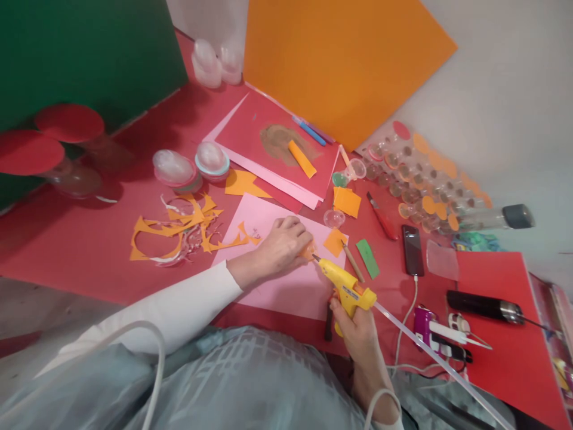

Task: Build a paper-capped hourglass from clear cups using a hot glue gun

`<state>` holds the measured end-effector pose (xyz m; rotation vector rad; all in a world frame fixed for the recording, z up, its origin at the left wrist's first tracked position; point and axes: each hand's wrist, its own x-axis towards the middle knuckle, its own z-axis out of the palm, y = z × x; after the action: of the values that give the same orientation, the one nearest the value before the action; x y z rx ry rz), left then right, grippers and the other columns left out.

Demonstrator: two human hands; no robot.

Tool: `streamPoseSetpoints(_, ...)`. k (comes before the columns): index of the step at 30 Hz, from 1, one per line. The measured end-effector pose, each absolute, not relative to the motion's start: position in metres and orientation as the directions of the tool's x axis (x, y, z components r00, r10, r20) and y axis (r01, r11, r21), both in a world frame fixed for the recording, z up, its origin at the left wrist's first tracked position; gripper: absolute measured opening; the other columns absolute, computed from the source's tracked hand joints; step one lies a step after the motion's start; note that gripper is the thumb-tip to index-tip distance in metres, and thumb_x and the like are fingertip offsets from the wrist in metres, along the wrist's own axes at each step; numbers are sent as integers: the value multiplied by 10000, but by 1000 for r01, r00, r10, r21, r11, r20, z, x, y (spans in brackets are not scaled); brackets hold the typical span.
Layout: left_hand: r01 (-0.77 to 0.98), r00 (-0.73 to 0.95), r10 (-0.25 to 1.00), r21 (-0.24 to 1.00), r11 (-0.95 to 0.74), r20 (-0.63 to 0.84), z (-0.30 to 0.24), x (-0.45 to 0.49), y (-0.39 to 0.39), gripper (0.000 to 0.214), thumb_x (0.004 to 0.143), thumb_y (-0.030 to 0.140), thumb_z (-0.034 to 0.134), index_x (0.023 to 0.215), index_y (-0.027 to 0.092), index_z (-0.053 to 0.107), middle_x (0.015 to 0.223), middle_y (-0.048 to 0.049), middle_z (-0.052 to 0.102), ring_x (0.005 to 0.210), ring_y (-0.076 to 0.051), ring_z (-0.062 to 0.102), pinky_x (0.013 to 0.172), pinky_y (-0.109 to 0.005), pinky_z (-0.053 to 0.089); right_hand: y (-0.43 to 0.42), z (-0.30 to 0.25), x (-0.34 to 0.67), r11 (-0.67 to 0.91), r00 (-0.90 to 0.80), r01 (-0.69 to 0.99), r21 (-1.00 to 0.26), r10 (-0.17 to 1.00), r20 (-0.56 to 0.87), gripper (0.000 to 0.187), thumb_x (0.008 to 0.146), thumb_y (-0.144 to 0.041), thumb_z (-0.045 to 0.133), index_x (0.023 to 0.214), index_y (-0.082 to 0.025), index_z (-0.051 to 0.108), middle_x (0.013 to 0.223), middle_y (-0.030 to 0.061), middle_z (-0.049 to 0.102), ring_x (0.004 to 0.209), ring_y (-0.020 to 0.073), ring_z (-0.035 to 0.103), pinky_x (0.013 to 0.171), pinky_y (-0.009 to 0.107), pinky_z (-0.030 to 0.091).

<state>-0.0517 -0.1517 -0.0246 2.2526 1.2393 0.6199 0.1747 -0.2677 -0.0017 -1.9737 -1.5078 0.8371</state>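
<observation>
My right hand point(358, 331) grips a yellow glue gun point(344, 285) by its handle, a clear glue stick trailing out of its back. The nozzle points up-left and touches a small orange piece point(308, 251). My left hand point(284, 242) is curled over that orange piece and pins it down on a pink sheet of paper point(286, 286). A white sleeve covers my left forearm.
Orange paper scraps point(179, 230) lie to the left. Small lidded cups point(210, 160), a red sheet with a brown patch point(277, 143), rows of clear cups point(416, 176), a phone point(412, 249), a red cutter point(381, 218), a green strip point(367, 258) and large orange point(344, 60) and green point(85, 54) boards surround the work area.
</observation>
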Motion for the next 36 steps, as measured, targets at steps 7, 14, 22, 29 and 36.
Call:
streamPoseSetpoints(7, 646, 483, 859, 594, -479, 168, -26, -52, -152, 330, 814, 356, 767, 1059, 168, 652, 1052, -116, 672, 1117, -329, 488, 916, -450, 377, -270, -7, 177, -193, 158, 662, -724, 981, -117, 459, 826, -600, 651, 986, -174, 713, 901, 129, 765, 863, 292, 728, 818, 445, 592)
streamPoseSetpoints(14, 637, 483, 856, 598, -486, 181, -26, -52, -153, 318, 842, 372, 733, 1064, 159, 655, 1049, -119, 667, 1108, -332, 483, 915, -454, 377, -266, -4, 172, -207, 176, 673, -710, 977, -119, 483, 817, -642, 626, 934, -180, 703, 858, 133, 754, 809, 288, 723, 766, 437, 589)
streamPoseSetpoints(22, 577, 523, 826, 627, -524, 208, -29, -55, -152, 334, 828, 196, 626, 1161, 183, 644, 1076, -110, 641, 1091, -311, 468, 900, -445, 384, -267, -1, 175, -257, 192, 602, -756, 966, -175, 382, 812, -539, 689, 919, -178, 754, 847, 116, 775, 790, 276, 739, 750, 396, 608)
streamPoseSetpoints(29, 616, 518, 830, 584, -529, 206, -28, -55, -152, 282, 817, 273, 696, 1066, 151, 648, 1046, -116, 651, 1068, -316, 482, 909, -453, 378, -266, 4, 173, -262, 185, 583, -769, 964, -189, 369, 813, -525, 691, 900, -177, 775, 828, 113, 787, 750, 269, 743, 725, 379, 617)
streamPoseSetpoints(36, 648, 504, 842, 560, -515, 191, -25, -57, -150, 515, 744, 476, 822, 1079, 137, 627, 1046, -130, 645, 1075, -335, 489, 914, -457, 374, -266, 2, 176, -302, 216, 583, -754, 953, -214, 408, 801, -556, 687, 889, -165, 766, 800, 119, 779, 714, 272, 733, 653, 372, 609)
